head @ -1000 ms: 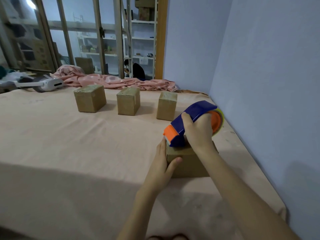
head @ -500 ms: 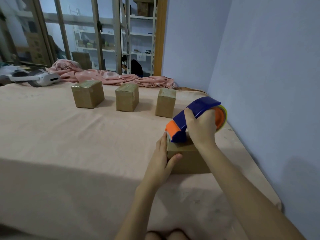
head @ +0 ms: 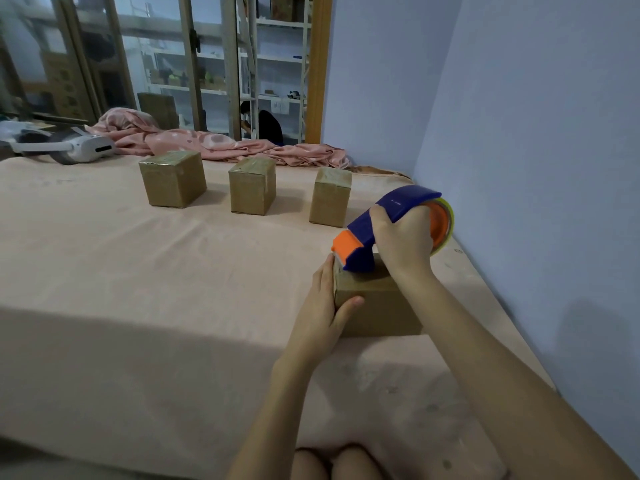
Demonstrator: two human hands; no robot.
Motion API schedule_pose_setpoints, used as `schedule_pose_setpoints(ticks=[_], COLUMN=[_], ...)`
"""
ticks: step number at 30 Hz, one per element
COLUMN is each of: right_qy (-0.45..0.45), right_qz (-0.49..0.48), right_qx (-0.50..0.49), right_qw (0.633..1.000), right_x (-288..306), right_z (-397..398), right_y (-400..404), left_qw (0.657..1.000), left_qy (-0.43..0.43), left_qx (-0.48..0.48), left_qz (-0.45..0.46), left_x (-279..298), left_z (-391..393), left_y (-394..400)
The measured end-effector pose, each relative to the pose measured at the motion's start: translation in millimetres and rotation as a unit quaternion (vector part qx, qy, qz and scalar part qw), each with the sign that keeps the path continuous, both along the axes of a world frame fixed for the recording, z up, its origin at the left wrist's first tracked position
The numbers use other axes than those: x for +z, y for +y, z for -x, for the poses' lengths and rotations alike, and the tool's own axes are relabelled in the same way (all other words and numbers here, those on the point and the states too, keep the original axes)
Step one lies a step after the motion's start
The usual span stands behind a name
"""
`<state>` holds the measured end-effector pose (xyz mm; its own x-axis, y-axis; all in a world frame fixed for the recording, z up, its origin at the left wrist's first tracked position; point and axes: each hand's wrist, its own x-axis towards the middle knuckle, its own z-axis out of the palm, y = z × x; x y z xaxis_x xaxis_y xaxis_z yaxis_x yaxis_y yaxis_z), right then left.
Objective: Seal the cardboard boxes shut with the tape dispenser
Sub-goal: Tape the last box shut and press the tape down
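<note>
The tape dispenser (head: 391,226) sits much as it did half a second ago, its orange nose still at the left edge of the near box (head: 375,303); both hands keep their places and only the view has shifted a little. The right hand (head: 403,242) wraps its fingers round the blue handle, gripping it firmly, with the orange-and-yellow tape roll showing just behind the knuckles on the right. The dispenser tilts down to the left, and its nose rests on the box's top by the left corner. The left hand (head: 325,306) steadies that box: fingers lie straight and together flat against the left side, thumb pressing the near face. The box stands on the peach-covered tabletop (head: 138,289), near the right edge and close to the blue wall.

Farther back, three more boxes stand in a row, well apart from one another: the left box (head: 172,178), the middle box (head: 252,186) and the right box (head: 329,197), each with a glossy strip across its top. Behind them a pink blanket (head: 214,147) lies bunched along the far edge, and a white headset (head: 74,148) rests at the far left.
</note>
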<state>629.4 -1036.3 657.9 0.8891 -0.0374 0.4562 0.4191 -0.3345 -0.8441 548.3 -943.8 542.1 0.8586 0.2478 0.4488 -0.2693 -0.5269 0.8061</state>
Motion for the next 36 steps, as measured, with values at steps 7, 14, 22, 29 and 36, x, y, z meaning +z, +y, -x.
schedule_pose_setpoints(ticks=[7, 14, 22, 29, 36], right_qy=[0.048, -0.013, -0.071, -0.08, -0.062], right_qz=[-0.158, -0.051, 0.086, 0.124, 0.059], right_qx=[-0.02, -0.016, -0.062, -0.062, -0.04], right_qw=[0.986, 0.998, 0.992, 0.987, 0.996], right_x=[7, 13, -5, -6, -8], right_z=[1, 2, 9, 5, 4], right_y=[-7, -18, -14, -9, -15], left_qw=[1.0, 1.0, 0.998, 0.999, 0.996], left_qy=[-0.014, -0.003, 0.027, -0.019, -0.047], left_qx=[0.002, -0.011, -0.02, -0.024, -0.024], left_qz=[-0.013, 0.005, 0.049, 0.044, 0.065], left_x=[1, 3, 2, 11, 2], left_z=[2, 4, 3, 6, 0], left_y=[1, 1, 0, -1, 5])
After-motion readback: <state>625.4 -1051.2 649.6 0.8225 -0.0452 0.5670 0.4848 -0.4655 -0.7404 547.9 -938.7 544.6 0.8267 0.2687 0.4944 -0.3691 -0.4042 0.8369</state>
